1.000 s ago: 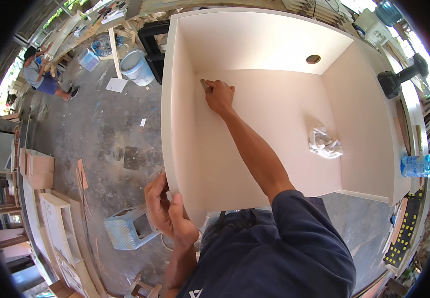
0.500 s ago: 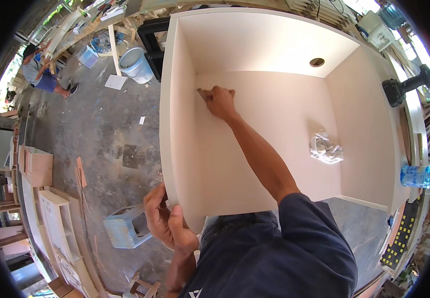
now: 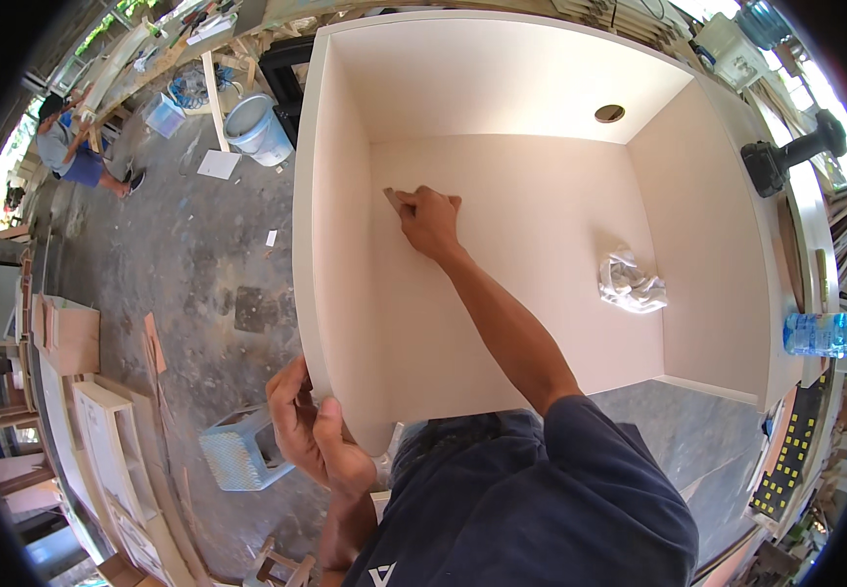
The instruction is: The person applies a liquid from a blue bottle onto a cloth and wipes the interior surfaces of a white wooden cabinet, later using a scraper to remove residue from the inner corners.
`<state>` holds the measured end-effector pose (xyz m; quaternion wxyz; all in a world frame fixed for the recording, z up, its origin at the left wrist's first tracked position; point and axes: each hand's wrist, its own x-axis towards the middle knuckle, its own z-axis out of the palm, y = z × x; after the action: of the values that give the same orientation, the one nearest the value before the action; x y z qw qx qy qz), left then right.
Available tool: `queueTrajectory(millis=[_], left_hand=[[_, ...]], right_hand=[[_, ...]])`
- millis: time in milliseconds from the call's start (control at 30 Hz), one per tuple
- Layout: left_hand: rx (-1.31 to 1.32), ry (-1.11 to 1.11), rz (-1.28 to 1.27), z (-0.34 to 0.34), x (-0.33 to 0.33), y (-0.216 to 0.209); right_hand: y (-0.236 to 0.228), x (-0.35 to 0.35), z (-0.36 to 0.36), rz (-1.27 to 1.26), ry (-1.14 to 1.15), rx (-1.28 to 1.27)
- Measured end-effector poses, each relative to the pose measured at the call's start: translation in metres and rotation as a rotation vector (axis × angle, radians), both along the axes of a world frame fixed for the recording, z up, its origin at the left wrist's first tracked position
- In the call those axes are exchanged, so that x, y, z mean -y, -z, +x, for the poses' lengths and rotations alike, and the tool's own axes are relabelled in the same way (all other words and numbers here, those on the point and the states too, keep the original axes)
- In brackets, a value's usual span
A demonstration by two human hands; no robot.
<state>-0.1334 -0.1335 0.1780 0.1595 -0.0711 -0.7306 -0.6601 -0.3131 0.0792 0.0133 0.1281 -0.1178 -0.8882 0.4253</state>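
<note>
A pale, open-fronted cabinet box (image 3: 502,362) fills the middle of the view, its inside facing me. Deep inside, close to the left wall, my right hand (image 3: 428,223) is closed round a thin, flat scraper (image 3: 391,199). The blade end points up and left near the back panel; whether it touches cannot be told, and the fingers hide most of the tool. My left hand (image 3: 318,430) grips the lower left edge of the cabinet, thumb on the near side and fingers round the outside. A crumpled white cloth (image 3: 631,282) lies inside at the right.
On the cabinet's right side are a black cordless drill (image 3: 793,155) and a clear blue bottle (image 3: 823,335). A blue crate-like stool (image 3: 245,450) and a pail (image 3: 259,129) stand on the floor at left. Another person (image 3: 76,147) works at the far left.
My right hand and the scraper have shifted slightly down and away from the left wall inside the cabinet. The whole view has shifted a little; my left hand keeps its grip.
</note>
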Motion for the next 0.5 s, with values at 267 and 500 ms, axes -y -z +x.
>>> queueTrajectory(millis=[267,500], left_hand=[[-0.029,-0.036,-0.024,0.0,0.005,0.0],[-0.019,-0.02,-0.019,0.0,-0.001,-0.002]], right_hand=[[-0.008,0.026,0.064,0.059,-0.219,0.114],[-0.014,0.006,0.022,-0.089,-0.117,0.124]])
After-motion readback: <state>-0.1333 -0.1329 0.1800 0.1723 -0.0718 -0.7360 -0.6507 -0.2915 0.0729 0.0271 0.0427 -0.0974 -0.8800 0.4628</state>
